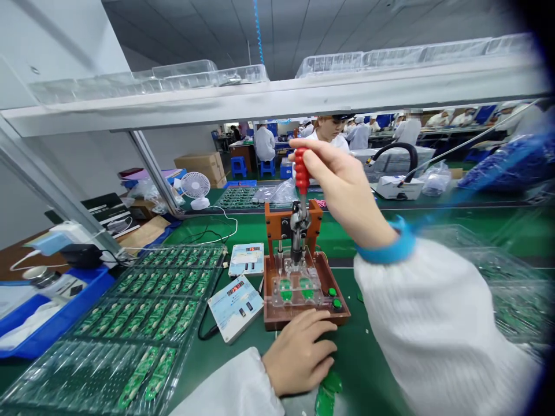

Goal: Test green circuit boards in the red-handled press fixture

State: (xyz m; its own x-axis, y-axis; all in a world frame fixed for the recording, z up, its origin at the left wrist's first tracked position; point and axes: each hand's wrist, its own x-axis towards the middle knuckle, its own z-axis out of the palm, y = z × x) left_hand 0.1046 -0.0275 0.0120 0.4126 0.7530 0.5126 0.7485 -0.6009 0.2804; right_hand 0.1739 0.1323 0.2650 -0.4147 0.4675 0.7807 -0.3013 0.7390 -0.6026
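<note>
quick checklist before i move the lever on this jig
1. Right hand gripping the handle: ok, fingers closed round it.
2. Boards seated in the jig: ok, two lie side by side under the clear plate.
3. Left hand clear of the press: ok, it rests on the mat in front of the jig.
4. Probes down on the boards: cannot tell, contact points too small to see.
5. Meter reading: cannot tell, red digits lit but unreadable.

Right hand [347, 190] grips red handle [302, 170]; left hand [299, 355] rests before the fixture [303, 318].
</note>
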